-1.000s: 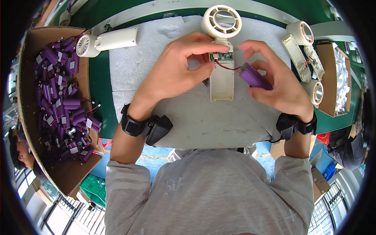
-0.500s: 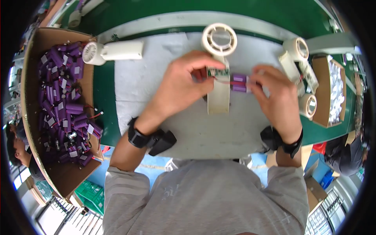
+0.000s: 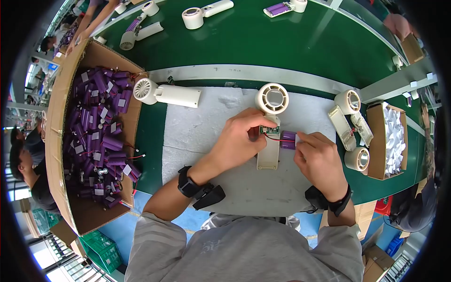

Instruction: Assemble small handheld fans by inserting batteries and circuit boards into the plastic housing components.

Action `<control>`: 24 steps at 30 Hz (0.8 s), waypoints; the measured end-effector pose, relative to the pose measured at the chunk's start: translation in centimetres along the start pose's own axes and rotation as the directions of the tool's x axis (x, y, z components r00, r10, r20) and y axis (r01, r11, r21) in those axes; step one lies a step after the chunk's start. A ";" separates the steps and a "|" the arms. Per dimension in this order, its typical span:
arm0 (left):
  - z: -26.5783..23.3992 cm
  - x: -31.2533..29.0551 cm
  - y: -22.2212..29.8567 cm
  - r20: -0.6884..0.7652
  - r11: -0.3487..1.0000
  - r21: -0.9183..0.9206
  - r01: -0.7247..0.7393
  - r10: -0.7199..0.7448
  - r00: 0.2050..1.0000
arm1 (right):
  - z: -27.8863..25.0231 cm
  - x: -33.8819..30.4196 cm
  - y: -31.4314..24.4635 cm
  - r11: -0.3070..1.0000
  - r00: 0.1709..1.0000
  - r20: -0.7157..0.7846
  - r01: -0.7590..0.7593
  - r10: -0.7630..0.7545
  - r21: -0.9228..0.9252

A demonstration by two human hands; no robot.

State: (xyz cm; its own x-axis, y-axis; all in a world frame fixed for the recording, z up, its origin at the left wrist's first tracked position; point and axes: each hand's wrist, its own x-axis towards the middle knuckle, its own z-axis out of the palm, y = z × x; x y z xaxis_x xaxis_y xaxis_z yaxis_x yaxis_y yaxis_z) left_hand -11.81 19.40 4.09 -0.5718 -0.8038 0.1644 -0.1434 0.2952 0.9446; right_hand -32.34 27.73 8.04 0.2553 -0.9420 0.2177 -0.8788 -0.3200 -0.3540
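Observation:
Between my hands lies an opened white handheld fan, its round head pointing away from me. My left hand is closed around the upper handle from the left, finger and thumb at the small green circuit board there. A thin red wire runs from the board to a purple battery pack just right of the handle. My right hand pinches the right end of this pack; its fingertips partly cover a pale patch there.
A cardboard box of purple battery packs stands at left. Another white fan lies near it. At right are opened fan parts and a carton of white pieces. More fans lie on the green surface beyond the rail.
The view has shifted, so more of the far green surface shows. My right fingers have come closer together on the battery pack; my left hand keeps its hold.

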 end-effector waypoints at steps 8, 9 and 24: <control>-0.2 -0.2 -0.4 0.048 0.999 0.020 0.031 -0.032 0.998 | -0.6 0.2 0.5 0.994 1.000 0.020 -0.016 0.014 0.107; -0.2 -0.2 -0.4 0.054 0.999 0.022 0.030 -0.031 0.998 | -0.6 0.1 0.3 0.995 1.000 0.019 -0.020 0.018 0.098; -0.4 0.0 -0.5 0.089 0.999 0.013 0.043 -0.044 0.995 | 0.3 0.0 -1.1 0.991 1.000 0.016 0.027 -0.025 -0.132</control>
State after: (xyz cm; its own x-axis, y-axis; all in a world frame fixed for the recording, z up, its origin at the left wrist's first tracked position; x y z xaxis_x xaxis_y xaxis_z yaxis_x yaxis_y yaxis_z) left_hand -11.41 19.04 3.73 -0.6343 -0.7670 0.0965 -0.1786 0.2669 0.9470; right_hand -31.24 28.01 8.14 0.2836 -0.9353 0.2116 -0.9172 -0.3290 -0.2248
